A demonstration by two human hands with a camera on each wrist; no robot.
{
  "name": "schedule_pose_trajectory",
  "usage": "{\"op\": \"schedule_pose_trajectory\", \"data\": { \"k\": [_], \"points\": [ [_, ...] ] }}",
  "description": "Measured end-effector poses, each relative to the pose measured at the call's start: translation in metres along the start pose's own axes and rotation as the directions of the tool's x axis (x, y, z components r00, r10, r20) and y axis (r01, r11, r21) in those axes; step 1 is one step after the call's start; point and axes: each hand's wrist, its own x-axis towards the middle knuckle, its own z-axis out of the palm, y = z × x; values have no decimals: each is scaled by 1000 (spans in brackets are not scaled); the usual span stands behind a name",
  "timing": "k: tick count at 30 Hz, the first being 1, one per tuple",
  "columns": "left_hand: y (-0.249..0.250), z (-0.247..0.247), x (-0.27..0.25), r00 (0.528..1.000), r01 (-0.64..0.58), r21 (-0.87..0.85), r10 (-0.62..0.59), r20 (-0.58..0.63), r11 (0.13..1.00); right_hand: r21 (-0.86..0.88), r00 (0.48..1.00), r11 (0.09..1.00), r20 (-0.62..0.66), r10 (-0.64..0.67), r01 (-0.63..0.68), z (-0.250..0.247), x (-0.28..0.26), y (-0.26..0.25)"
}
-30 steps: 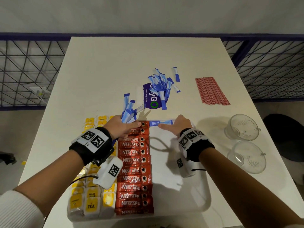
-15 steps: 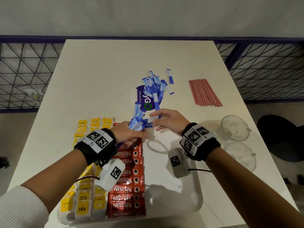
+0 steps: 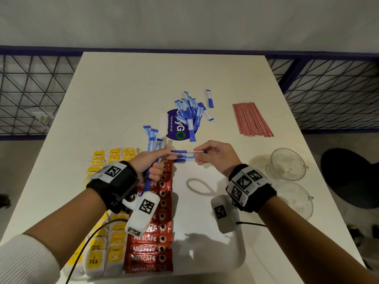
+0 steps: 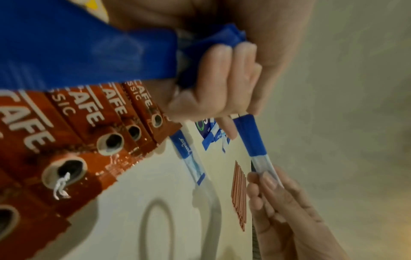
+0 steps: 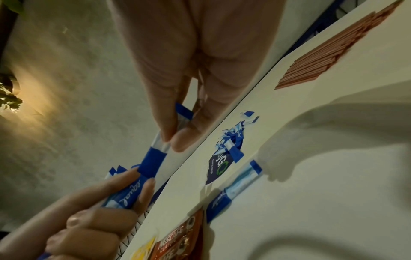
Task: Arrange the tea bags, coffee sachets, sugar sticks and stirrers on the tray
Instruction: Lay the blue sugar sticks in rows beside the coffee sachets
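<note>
While gripping sticks, left hand closed.

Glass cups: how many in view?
2. Both stand on the table right of the tray: one glass cup farther away, the other glass cup nearer the person, just behind the right wrist.

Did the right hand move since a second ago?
Yes. The right hand lifted off the tray and now pinches a sugar stick just above it.

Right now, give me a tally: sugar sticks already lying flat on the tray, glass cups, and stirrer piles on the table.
Sugar sticks flat on the tray: 1
Glass cups: 2
Stirrer piles: 1
Total: 4
</note>
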Motion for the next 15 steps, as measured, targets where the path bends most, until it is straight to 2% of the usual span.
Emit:
{"op": "schedule_pose_trajectory", "data": {
  "k": [3,9,11,15],
  "points": [
    [1,0,2,1000,-10,-28,9,-26,1000,-48,1000,999,9,-2,3,-2,0,0],
    [-4,3,5,977,-103,130,125,-170,986,-159,995,983,24,97,-92,-4,2,1],
    [-6,2,5,972,-107,157,136,-189,982,-128,994,986,13,109,-107,-4,3,3],
    [-10,-1,5,969,-86,238,138,-207,967,-190,989,971,12,150,-145,-6,5,11]
  ]
}}
